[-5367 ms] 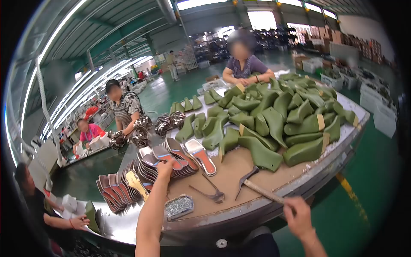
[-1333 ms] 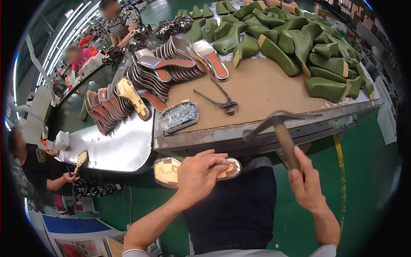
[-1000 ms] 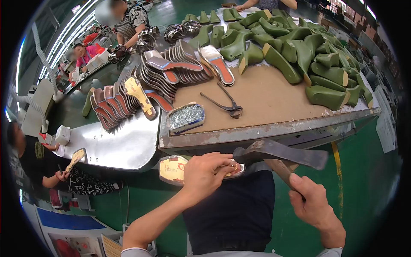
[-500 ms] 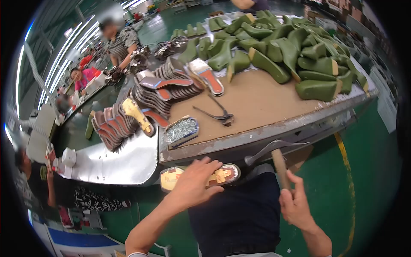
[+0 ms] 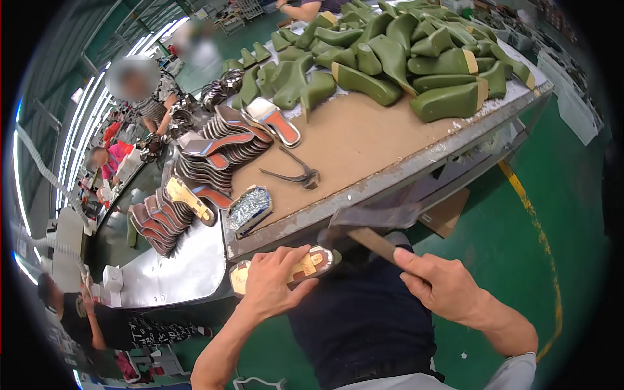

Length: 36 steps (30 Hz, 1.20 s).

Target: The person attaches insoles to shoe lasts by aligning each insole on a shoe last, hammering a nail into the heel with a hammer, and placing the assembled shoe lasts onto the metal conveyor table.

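My left hand [image 5: 272, 281] is wrapped over a shoe last with an insole [image 5: 317, 261] on its upturned sole, held above my lap by the table's front edge. Brown and cream patches show on the insole, and a bit of green last shows at its right end. In my right hand [image 5: 442, 283] is a hammer [image 5: 377, 246], gripped by its wooden handle. Its metal head, smeared by motion, is just above and right of the last's end, apart from it. A tray of small nails [image 5: 251, 211] and a pair of pincers [image 5: 300, 177] lie on the table beyond.
Green shoe lasts [image 5: 390, 62] are heaped at the table's back right. Stacked insoles [image 5: 201, 172] stand at its left, beside a shiny metal surface [image 5: 175, 279]. The worn table edge [image 5: 312, 226] runs before me. Other people [image 5: 153, 104] work at the left and back.
My right hand has raised the hammer and swung its head leftward, toward the last. My left hand keeps its hold. The whole view has shifted, with the table contents now further left.
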Each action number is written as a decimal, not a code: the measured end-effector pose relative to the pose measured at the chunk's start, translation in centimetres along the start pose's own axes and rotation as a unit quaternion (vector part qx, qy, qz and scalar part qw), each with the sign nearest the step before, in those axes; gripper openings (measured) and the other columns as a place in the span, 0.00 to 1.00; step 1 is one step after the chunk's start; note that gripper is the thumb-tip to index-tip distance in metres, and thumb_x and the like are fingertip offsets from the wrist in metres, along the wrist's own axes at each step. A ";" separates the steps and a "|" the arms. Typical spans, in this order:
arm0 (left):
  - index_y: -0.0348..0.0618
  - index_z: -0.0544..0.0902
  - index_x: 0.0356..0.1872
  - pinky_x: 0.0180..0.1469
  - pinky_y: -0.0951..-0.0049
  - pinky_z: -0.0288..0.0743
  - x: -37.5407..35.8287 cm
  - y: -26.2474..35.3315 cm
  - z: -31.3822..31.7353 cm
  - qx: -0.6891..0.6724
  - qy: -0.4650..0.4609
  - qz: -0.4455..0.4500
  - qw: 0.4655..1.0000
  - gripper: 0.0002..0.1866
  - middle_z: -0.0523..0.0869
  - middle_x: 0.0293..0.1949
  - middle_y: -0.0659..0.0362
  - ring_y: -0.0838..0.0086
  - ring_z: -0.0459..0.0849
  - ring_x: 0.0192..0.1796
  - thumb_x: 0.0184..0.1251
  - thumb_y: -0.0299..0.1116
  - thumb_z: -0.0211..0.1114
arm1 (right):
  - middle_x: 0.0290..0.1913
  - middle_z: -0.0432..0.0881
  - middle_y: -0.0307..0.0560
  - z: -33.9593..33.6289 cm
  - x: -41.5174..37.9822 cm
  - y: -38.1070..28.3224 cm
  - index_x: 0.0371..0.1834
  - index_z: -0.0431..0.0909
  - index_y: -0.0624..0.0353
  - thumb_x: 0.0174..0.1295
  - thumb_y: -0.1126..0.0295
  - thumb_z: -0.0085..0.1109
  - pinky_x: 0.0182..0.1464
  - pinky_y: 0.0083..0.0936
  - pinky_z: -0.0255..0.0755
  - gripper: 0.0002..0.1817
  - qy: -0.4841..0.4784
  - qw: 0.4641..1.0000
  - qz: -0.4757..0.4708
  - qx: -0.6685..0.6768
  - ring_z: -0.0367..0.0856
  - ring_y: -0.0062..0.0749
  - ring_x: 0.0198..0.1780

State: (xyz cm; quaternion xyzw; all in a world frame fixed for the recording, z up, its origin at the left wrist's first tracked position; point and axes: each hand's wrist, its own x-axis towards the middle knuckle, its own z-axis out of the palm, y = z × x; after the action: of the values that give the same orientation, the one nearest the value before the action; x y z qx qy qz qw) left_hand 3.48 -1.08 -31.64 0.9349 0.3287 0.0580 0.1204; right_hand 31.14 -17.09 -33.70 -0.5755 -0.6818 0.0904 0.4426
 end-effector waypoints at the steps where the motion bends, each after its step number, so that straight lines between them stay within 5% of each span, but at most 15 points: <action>1: 0.48 0.77 0.63 0.58 0.58 0.68 -0.1 0.1 0.1 -0.004 0.002 -0.005 1.000 0.33 0.84 0.49 0.55 0.59 0.82 0.53 0.57 0.49 0.75 | 0.22 0.73 0.41 -0.9 0.3 -0.4 0.70 0.74 0.46 0.61 0.75 0.68 0.21 0.32 0.73 0.31 -0.046 0.998 -0.008 -0.038 0.72 0.36 0.18; 2: 0.48 0.78 0.63 0.57 0.58 0.68 -0.1 0.2 0.0 -0.003 0.004 -0.007 1.000 0.33 0.84 0.49 0.55 0.59 0.82 0.53 0.57 0.49 0.75 | 0.22 0.72 0.41 -1.4 0.9 -0.9 0.70 0.74 0.46 0.61 0.74 0.68 0.20 0.32 0.73 0.31 -0.092 0.993 -0.017 -0.077 0.71 0.36 0.17; 7: 0.49 0.78 0.61 0.53 0.59 0.69 -0.6 0.0 0.4 -0.005 0.030 -0.010 0.999 0.31 0.83 0.45 0.55 0.59 0.83 0.48 0.58 0.49 0.74 | 0.22 0.71 0.43 -3.1 3.6 -4.0 0.64 0.79 0.49 0.59 0.73 0.69 0.22 0.36 0.74 0.27 0.055 0.997 -0.050 0.000 0.71 0.40 0.18; 9: 0.48 0.79 0.59 0.52 0.60 0.69 -0.7 -0.1 0.7 -0.006 0.054 -0.002 0.999 0.30 0.82 0.43 0.55 0.59 0.83 0.48 0.58 0.50 0.73 | 0.22 0.72 0.44 -2.7 4.0 -4.4 0.63 0.80 0.49 0.61 0.71 0.68 0.22 0.36 0.74 0.25 0.046 0.997 -0.059 0.024 0.73 0.41 0.18; 12: 0.47 0.79 0.58 0.51 0.60 0.69 -0.8 -0.3 0.9 -0.009 0.044 -0.015 0.999 0.31 0.82 0.43 0.55 0.59 0.83 0.47 0.57 0.51 0.74 | 0.24 0.73 0.45 -2.4 4.6 -4.2 0.70 0.73 0.42 0.64 0.69 0.66 0.22 0.37 0.74 0.29 -0.195 0.961 -0.074 -0.179 0.75 0.44 0.19; 14: 0.48 0.79 0.58 0.50 0.60 0.70 -0.9 -0.3 1.1 -0.005 0.061 -0.005 0.998 0.30 0.82 0.43 0.56 0.59 0.83 0.45 0.58 0.51 0.73 | 0.25 0.74 0.45 -2.4 5.4 -4.0 0.72 0.70 0.39 0.63 0.69 0.66 0.22 0.37 0.74 0.32 -0.210 0.956 -0.060 -0.197 0.75 0.45 0.20; 17: 0.48 0.79 0.59 0.51 0.60 0.70 -0.9 -0.1 1.0 -0.006 0.056 -0.015 0.998 0.30 0.82 0.44 0.55 0.60 0.83 0.47 0.58 0.51 0.72 | 0.25 0.75 0.46 -3.9 6.8 -5.1 0.72 0.70 0.42 0.62 0.70 0.67 0.22 0.37 0.74 0.33 -0.074 0.988 -0.078 -0.112 0.75 0.47 0.20; 20: 0.48 0.79 0.59 0.51 0.60 0.70 -1.3 -0.4 1.2 -0.020 0.064 -0.020 0.998 0.30 0.82 0.44 0.56 0.60 0.83 0.48 0.59 0.51 0.72 | 0.25 0.74 0.43 -5.5 6.7 -6.7 0.66 0.74 0.53 0.64 0.78 0.62 0.23 0.30 0.74 0.25 0.058 0.991 -0.122 0.010 0.75 0.34 0.20; 21: 0.49 0.79 0.59 0.51 0.60 0.70 -1.3 -0.4 1.3 -0.023 0.065 -0.023 0.997 0.30 0.82 0.44 0.56 0.61 0.83 0.49 0.59 0.51 0.72 | 0.25 0.74 0.43 -4.3 5.7 -5.8 0.67 0.73 0.52 0.65 0.78 0.62 0.23 0.31 0.74 0.26 0.044 0.991 -0.123 0.017 0.75 0.34 0.20; 24: 0.49 0.79 0.59 0.51 0.62 0.70 -1.1 0.0 1.2 -0.015 0.055 -0.023 0.998 0.31 0.82 0.46 0.56 0.61 0.83 0.49 0.58 0.53 0.73 | 0.25 0.73 0.43 -1.2 4.0 -3.3 0.72 0.69 0.48 0.65 0.77 0.62 0.21 0.36 0.75 0.31 -0.216 0.957 -0.071 -0.178 0.74 0.40 0.19; 27: 0.50 0.79 0.59 0.51 0.62 0.70 -0.7 -0.2 1.0 -0.009 0.047 -0.026 0.999 0.32 0.83 0.46 0.57 0.61 0.83 0.48 0.57 0.54 0.74 | 0.25 0.75 0.44 -2.1 5.3 -3.4 0.73 0.69 0.43 0.63 0.74 0.65 0.23 0.43 0.75 0.33 -0.142 0.977 -0.062 -0.147 0.76 0.50 0.21; 31: 0.49 0.79 0.58 0.50 0.60 0.70 -0.7 -0.3 1.0 -0.026 0.063 -0.018 0.998 0.30 0.83 0.45 0.56 0.59 0.83 0.47 0.56 0.50 0.74 | 0.31 0.81 0.50 -1.8 5.0 -3.8 0.68 0.75 0.53 0.63 0.78 0.64 0.27 0.28 0.77 0.28 0.102 0.985 -0.140 0.004 0.80 0.46 0.26; 33: 0.48 0.79 0.59 0.50 0.60 0.70 -0.7 -0.3 1.0 -0.032 0.065 -0.021 0.997 0.30 0.83 0.46 0.55 0.58 0.83 0.47 0.56 0.49 0.75 | 0.29 0.79 0.48 -0.8 3.5 -3.6 0.66 0.77 0.52 0.63 0.77 0.66 0.26 0.31 0.75 0.26 -0.032 0.998 -0.045 -0.004 0.80 0.44 0.24; 34: 0.48 0.79 0.59 0.50 0.60 0.70 -0.9 -0.2 1.0 -0.031 0.058 -0.030 0.997 0.30 0.83 0.46 0.55 0.57 0.83 0.48 0.56 0.48 0.75 | 0.25 0.74 0.46 -0.6 3.6 -3.9 0.67 0.77 0.44 0.62 0.75 0.67 0.23 0.36 0.74 0.28 -0.157 0.974 -0.050 -0.158 0.76 0.43 0.20; 36: 0.47 0.79 0.59 0.50 0.60 0.70 -0.8 -0.3 1.4 -0.030 0.065 -0.029 0.997 0.30 0.83 0.46 0.54 0.57 0.83 0.47 0.56 0.47 0.75 | 0.23 0.69 0.45 0.0 4.0 -3.6 0.67 0.77 0.38 0.61 0.73 0.67 0.21 0.40 0.71 0.29 -0.135 0.983 -0.015 -0.126 0.73 0.43 0.18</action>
State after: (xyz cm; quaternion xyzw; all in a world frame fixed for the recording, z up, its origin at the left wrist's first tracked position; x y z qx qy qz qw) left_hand 2.93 -1.67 -33.07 0.9154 0.3606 0.1247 0.1283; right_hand 28.78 -14.80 -29.46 -0.5991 -0.7495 0.0737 0.2719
